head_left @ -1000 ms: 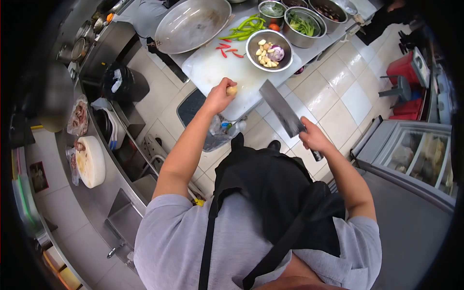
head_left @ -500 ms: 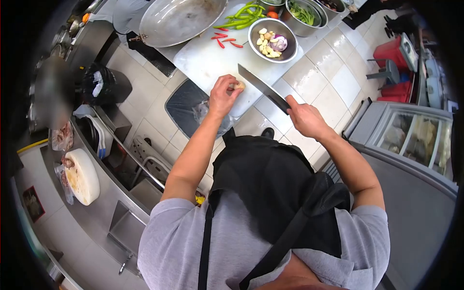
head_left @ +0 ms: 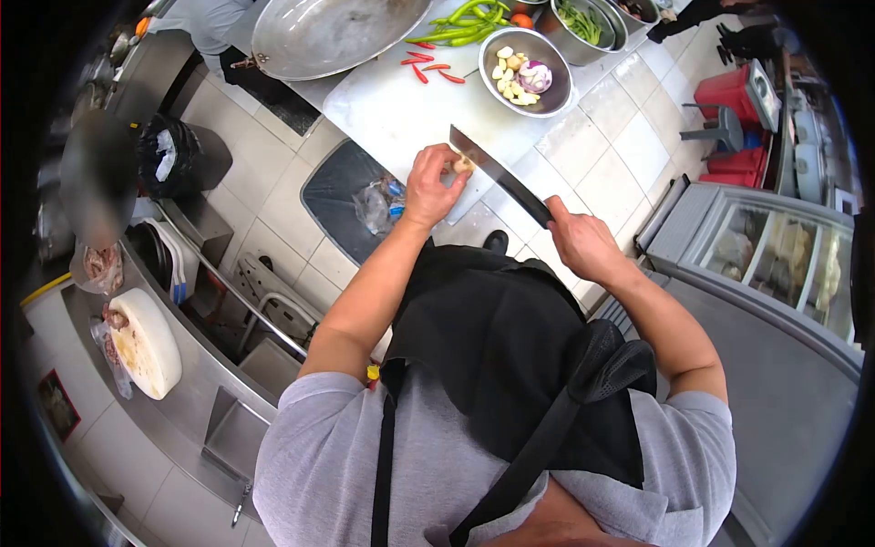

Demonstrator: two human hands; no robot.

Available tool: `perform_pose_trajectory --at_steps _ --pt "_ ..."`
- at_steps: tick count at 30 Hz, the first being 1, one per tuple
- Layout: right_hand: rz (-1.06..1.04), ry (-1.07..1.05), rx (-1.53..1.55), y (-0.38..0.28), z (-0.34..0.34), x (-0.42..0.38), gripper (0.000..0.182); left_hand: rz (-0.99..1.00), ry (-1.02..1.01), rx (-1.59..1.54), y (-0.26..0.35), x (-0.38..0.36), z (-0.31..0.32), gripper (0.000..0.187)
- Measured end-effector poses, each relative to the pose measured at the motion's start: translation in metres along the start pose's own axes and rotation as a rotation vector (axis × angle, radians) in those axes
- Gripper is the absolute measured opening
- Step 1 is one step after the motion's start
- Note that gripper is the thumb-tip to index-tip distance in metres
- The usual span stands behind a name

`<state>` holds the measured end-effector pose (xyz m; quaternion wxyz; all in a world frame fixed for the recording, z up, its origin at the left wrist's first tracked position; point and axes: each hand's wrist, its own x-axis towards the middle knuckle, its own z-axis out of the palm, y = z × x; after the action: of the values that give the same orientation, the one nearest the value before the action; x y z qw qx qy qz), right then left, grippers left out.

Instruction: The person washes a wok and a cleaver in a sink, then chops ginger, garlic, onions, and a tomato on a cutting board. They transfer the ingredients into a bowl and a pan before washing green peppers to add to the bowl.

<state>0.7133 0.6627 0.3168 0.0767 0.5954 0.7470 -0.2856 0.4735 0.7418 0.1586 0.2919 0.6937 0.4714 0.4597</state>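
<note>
My left hand [head_left: 433, 185] pinches a small, pale tan piece of food [head_left: 463, 167] at the near edge of the white cutting board [head_left: 378, 114]; I cannot tell its exact kind. In my right hand [head_left: 588, 242] is the handle of a long, wide-bladed kitchen knife [head_left: 497, 171]. Its blade slants up and left, with the edge close beside the pale piece. Just beyond the blade stands a steel bowl [head_left: 563, 102] with peeled garlic cloves [head_left: 504, 73] and a cut red onion [head_left: 536, 77]. Red chilies [head_left: 419, 73] and long green peppers [head_left: 469, 35] lie farther back on the board.
A large oval metal pan [head_left: 333, 36] rests at the back left. Behind the bowl are a tomato [head_left: 521, 20] and a pot of cut greens [head_left: 579, 27]. Below the board's left edge sits a grey bin [head_left: 333, 196] with plastic waste. A glass-topped freezer [head_left: 761, 246] stands at right.
The knife blade has come closer to the pale piece, and my left hand has shifted slightly right with it. The whole view has turned a little.
</note>
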Motion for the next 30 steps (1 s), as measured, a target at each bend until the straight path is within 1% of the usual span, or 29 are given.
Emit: perform_pose_trajectory --at_steps 1,3,7,9,10,12,14,15,16,20,23,26,30 --pt "0.002 -0.005 0.0 0.001 0.001 0.001 0.018 -0.005 -0.001 -0.003 -0.001 0.0 0.001 0.031" --pt "0.012 -0.059 0.025 0.002 0.004 0.003 0.018 0.048 -0.016 0.029 -0.004 -0.001 0.0 0.029" --pt "-0.012 -0.065 0.094 0.007 0.009 0.012 0.018 0.063 -0.023 0.034 -0.009 -0.001 0.001 0.027" --pt "0.04 -0.108 0.136 0.005 0.008 0.018 0.017 0.115 -0.013 0.071 -0.006 0.0 -0.001 0.026" --pt "0.038 -0.117 0.137 0.007 0.02 0.025 0.017 0.086 -0.009 0.06 -0.004 0.0 -0.001 0.025" --pt "-0.006 -0.079 0.172 0.015 0.046 0.039 0.017 0.108 -0.002 0.065 -0.008 -0.002 0.001 0.026" --pt "-0.018 -0.049 0.195 0.021 0.045 0.047 0.017 0.146 0.013 0.076 -0.01 0.0 0.002 0.027" --pt "-0.018 -0.028 0.224 0.02 0.046 0.046 0.017 0.084 0.01 0.034 -0.009 -0.003 0.003 0.029" --pt "-0.031 -0.006 0.191 0.019 0.047 0.044 0.018 0.024 0.011 -0.011 -0.007 -0.005 0.005 0.03" --pt "-0.004 -0.005 0.056 0.001 0.013 0.027 0.019 0.054 0.006 -0.003 -0.011 -0.007 0.003 0.033" --pt "0.003 -0.025 0.037 -0.004 -0.006 0.01 0.018 0.072 0.015 0.026 -0.011 -0.006 0.005 0.033" --pt "0.022 -0.064 0.02 -0.006 -0.011 0.001 0.017 0.049 0.011 0.037 -0.01 -0.006 0.004 0.033" --pt "0.002 -0.038 0.018 -0.005 -0.008 -0.005 0.017 0.039 0.018 0.028 -0.005 -0.006 0.002 0.032"
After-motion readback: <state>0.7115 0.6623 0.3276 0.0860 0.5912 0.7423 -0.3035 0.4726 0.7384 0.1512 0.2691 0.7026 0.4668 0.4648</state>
